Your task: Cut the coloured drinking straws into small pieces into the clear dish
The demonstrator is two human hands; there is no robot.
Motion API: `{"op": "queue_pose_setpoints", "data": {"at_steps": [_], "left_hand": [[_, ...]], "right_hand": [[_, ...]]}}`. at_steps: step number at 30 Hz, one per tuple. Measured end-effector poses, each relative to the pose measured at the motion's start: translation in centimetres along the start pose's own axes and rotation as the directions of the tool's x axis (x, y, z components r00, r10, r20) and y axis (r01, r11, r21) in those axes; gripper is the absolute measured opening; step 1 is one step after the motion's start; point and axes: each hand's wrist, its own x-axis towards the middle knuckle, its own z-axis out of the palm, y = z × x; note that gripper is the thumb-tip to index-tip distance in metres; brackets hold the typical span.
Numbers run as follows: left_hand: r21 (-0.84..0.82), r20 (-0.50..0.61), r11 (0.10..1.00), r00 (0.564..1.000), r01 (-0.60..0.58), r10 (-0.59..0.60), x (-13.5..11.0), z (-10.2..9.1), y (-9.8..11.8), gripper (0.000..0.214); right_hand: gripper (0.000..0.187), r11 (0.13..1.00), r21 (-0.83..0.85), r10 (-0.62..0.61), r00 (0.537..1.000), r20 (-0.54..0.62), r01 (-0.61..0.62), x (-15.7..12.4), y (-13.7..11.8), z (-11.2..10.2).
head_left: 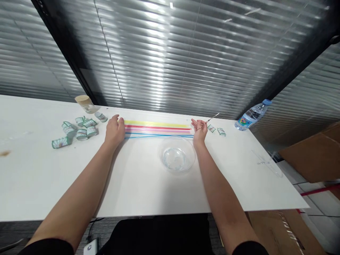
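Observation:
Thin coloured sticks in yellow, red, pink and blue lie side by side across the white table. My left hand stands on its edge at their left ends, fingers stretched and holding nothing. At the right ends is my right hand, partly curled around a thin, pointed metal tool that slants up to the right. Whether it is tweezers I cannot tell. Just in front of the sticks sits a clear round bowl, close to my right wrist.
Several green-and-white packets lie on the left by a clear jar with a tan lid. Two small packets are beyond my right hand. A water bottle lies tilted near the blinds; a clear plastic piece rests at the right.

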Motion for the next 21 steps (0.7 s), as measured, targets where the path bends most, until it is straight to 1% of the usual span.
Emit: {"op": "queue_pose_setpoints", "data": {"at_steps": [3,5,6,7,8,9,10,11,12,13,15,18,21], "left_hand": [[0.037,-0.016,0.998,0.998,-0.056,0.056,0.1,-0.4,-0.3,0.053],[0.07,0.024,0.983,0.985,-0.173,0.171,0.0,-0.7,-0.2,0.053],[0.082,0.073,0.962,0.965,-0.259,0.254,-0.2,-1.0,0.0,0.053],[0.088,0.143,0.93,0.928,-0.358,0.344,-0.3,-1.2,0.3,0.052],[0.091,0.222,0.887,0.877,-0.453,0.425,-0.6,-1.4,0.7,0.049],[0.095,0.298,0.842,0.822,-0.532,0.485,-0.8,-1.6,1.1,0.045],[0.106,0.374,0.798,0.767,-0.594,0.521,-1.1,-1.8,1.5,0.04],[0.135,0.413,0.768,0.74,-0.626,0.531,-1.3,-1.9,1.9,0.036],[0.166,0.443,0.744,0.723,-0.648,0.531,-1.6,-2.0,2.3,0.033],[0.188,0.46,0.727,0.713,-0.66,0.529,-1.8,-2.0,2.6,0.032],[0.216,0.476,0.713,0.71,-0.667,0.519,-1.9,-2.1,3.0,0.032],[0.226,0.487,0.716,0.713,-0.661,0.505,-1.9,-2.1,3.1,0.033],[0.225,0.472,0.718,0.719,-0.658,0.511,-1.7,-2.0,2.9,0.035]], "right_hand": [[0.025,1.0,0.014,0.002,1.0,0.005,-0.002,0.3,0.0,-0.3],[0.024,1.0,0.02,0.003,1.0,0.008,-0.003,0.4,0.0,-0.4],[0.024,1.0,0.022,0.003,1.0,0.011,-0.003,0.4,0.0,-0.5],[0.024,1.0,0.024,0.004,1.0,0.015,-0.004,0.4,0.1,-0.5],[0.025,1.0,0.026,0.004,1.0,0.019,-0.005,0.3,0.1,-0.5],[0.025,1.0,0.027,0.005,1.0,0.023,-0.005,0.3,0.2,-0.5],[0.025,1.0,0.028,0.006,1.0,0.026,-0.006,0.3,0.2,-0.5],[0.025,1.0,0.028,0.006,1.0,0.029,-0.007,0.2,0.2,-0.5],[0.025,1.0,0.028,0.006,0.999,0.032,-0.007,0.1,0.3,-0.5],[0.025,1.0,0.026,0.006,0.999,0.036,-0.007,0.1,0.3,-0.4],[0.025,1.0,0.019,0.005,0.999,0.047,-0.006,-0.1,0.2,-0.4],[0.026,1.0,0.004,0.003,0.998,0.068,-0.004,-0.3,0.2,-0.3],[0.026,1.0,-0.004,-0.002,0.996,0.086,0.003,-0.4,0.2,-0.3]]}}
